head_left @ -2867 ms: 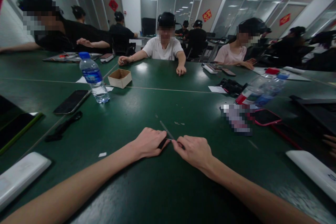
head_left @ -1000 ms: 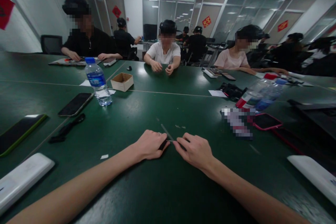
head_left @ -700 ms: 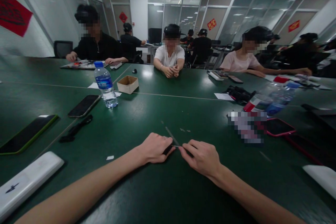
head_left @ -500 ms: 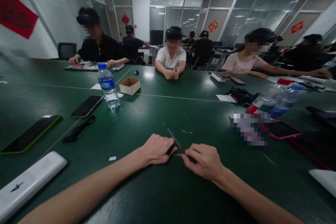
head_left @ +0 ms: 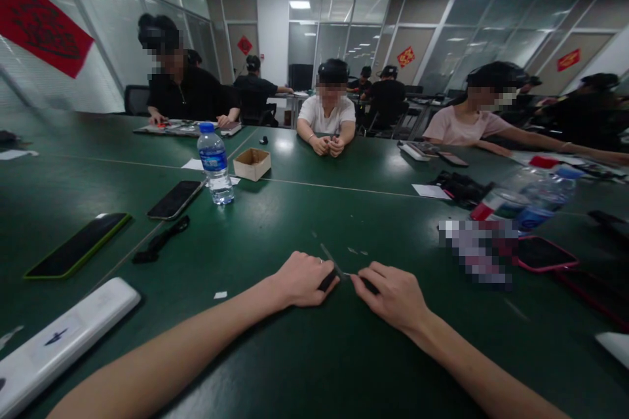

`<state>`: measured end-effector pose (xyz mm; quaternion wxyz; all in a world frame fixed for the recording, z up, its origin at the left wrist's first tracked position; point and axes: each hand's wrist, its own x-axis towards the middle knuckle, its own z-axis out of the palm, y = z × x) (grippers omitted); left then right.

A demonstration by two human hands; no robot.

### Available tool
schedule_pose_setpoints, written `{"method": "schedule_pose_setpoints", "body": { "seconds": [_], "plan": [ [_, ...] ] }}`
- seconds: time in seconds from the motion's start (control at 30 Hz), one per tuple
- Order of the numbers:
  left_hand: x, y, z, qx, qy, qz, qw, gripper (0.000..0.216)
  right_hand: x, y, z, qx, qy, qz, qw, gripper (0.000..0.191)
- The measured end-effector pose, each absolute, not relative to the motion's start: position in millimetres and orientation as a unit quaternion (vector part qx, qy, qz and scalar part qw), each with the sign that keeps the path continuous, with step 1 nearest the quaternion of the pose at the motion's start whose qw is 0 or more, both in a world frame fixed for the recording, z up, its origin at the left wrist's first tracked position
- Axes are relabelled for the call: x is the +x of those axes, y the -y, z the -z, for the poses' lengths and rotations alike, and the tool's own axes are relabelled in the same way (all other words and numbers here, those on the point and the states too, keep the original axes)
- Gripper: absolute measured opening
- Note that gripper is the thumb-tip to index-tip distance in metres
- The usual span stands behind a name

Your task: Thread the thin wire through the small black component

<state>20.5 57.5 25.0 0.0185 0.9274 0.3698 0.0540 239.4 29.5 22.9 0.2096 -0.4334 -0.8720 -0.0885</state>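
Observation:
Both my hands rest close together on the green table point(head_left: 304, 222). My left hand point(head_left: 301, 280) is curled, pinching a small black piece point(head_left: 328, 280) at its fingertips. My right hand point(head_left: 393, 296) is also closed, pinching a small dark part point(head_left: 369, 285) I cannot make out. A thin light pin or wire point(head_left: 350, 274) bridges the gap between the two pinches. A slim grey strip point(head_left: 328, 253) lies on the table just beyond my fingers, with a few small scraps point(head_left: 358, 251) beside it.
A water bottle point(head_left: 215, 163), small cardboard box point(head_left: 252, 163), two phones point(head_left: 175, 200) point(head_left: 77, 245), a black strap point(head_left: 161, 239) and a white case point(head_left: 59, 340) lie left. Bottles point(head_left: 531, 196) and a pink-cased phone point(head_left: 545, 253) lie right. Several people sit across the table.
My hands have stayed pinched together on the same spot. The camera has tilted up and turned a little left, so everything on the table appears shifted right. The person opposite brought both hands together.

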Motion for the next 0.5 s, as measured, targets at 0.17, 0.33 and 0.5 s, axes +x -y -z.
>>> {"method": "schedule_pose_setpoints", "body": {
  "seconds": [0.17, 0.33, 0.5],
  "plan": [
    [21.0, -58.4, -24.3, 0.930, -0.362, -0.064, 0.025, 0.032, 236.8, -27.5, -22.9, -0.444, 0.877, 0.078, 0.167, 0.039],
    [21.5, -58.9, -24.2, 0.929, -0.363, -0.063, 0.025, 0.034, 236.2, -26.2, -22.6, -0.449, 0.877, 0.077, 0.155, 0.039],
    [20.9, -58.7, -25.0, 0.933, -0.355, -0.055, 0.029, 0.031, 236.0, -23.7, -22.9, -0.446, 0.878, 0.092, 0.147, 0.036]
  ]
}}
